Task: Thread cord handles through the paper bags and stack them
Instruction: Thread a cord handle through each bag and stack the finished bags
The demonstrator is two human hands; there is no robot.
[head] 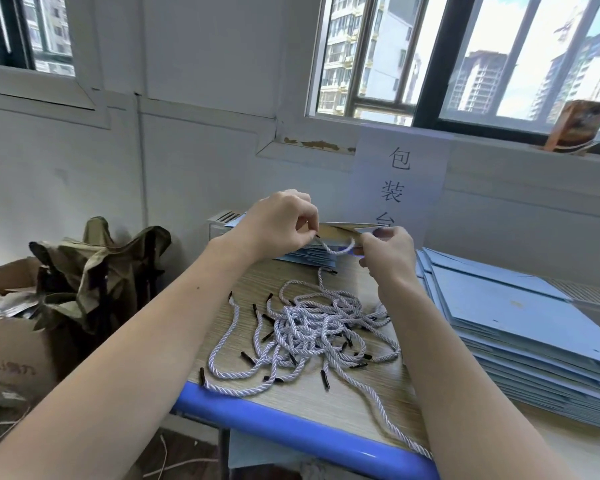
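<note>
A light blue paper bag (340,231) is held up edge-on above the far part of the table, its brown inside showing. My left hand (278,223) pinches the black tip of a white twisted cord (338,250) at the bag's left side. My right hand (388,252) grips the bag's right end and the cord there. The cord hangs in a short loop between both hands. Under the bag lies a small stack of blue bags (309,258). A tangled heap of white cords with black tips (312,330) lies on the table nearer to me.
A tall stack of flat blue bags (520,327) fills the table's right side. The wooden table has a blue front edge (291,427). A cardboard box (11,344) and an olive cloth (97,271) stand at the left on the floor. A paper sign (399,181) hangs on the wall.
</note>
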